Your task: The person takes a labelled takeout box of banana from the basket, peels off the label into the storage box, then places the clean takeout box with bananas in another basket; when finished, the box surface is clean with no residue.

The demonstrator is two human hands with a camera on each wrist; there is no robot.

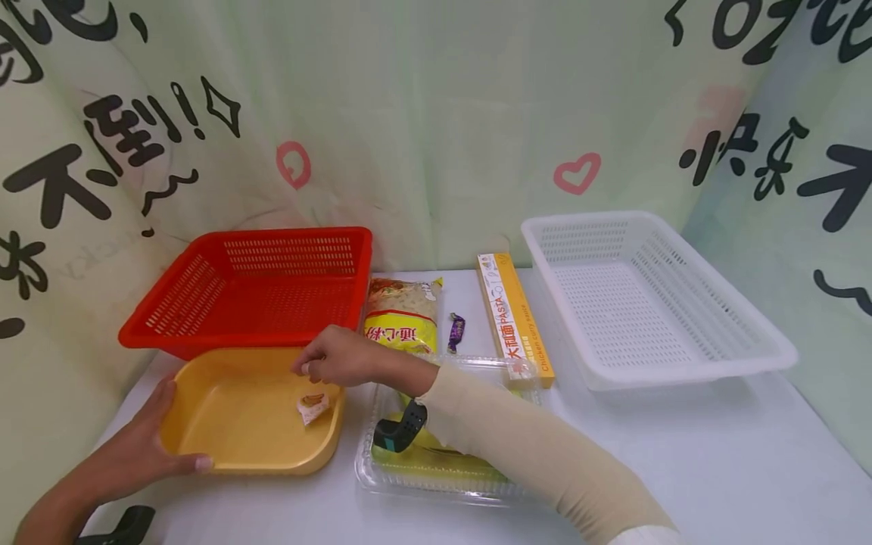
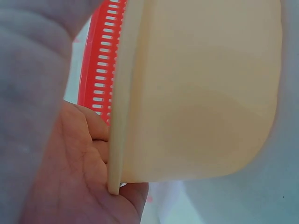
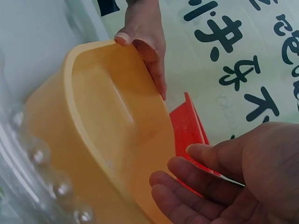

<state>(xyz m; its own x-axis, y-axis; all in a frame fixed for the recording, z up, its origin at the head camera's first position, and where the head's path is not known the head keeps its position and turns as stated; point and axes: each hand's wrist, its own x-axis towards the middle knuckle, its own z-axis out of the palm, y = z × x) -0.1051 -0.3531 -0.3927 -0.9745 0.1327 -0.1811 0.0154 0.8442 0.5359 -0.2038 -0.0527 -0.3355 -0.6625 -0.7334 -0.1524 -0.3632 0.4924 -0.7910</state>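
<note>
My left hand grips the left rim of a yellow plastic basin, thumb at the front. In the left wrist view the basin's outer wall fills much of the picture. My right hand is over the basin's back right rim. Its fingers are loosely bent with nothing between them in the right wrist view. Below that hand, a small wrapped snack with a pale, brown-printed wrapper shows inside the basin at the right. Whether it touches the basin wall, I cannot tell.
A red slotted basket stands behind the basin. Right of it are a bag of dry food, a purple-wrapped candy and a pasta box. My right arm crosses a clear plastic container holding yellow-green contents. A white basket stands far right.
</note>
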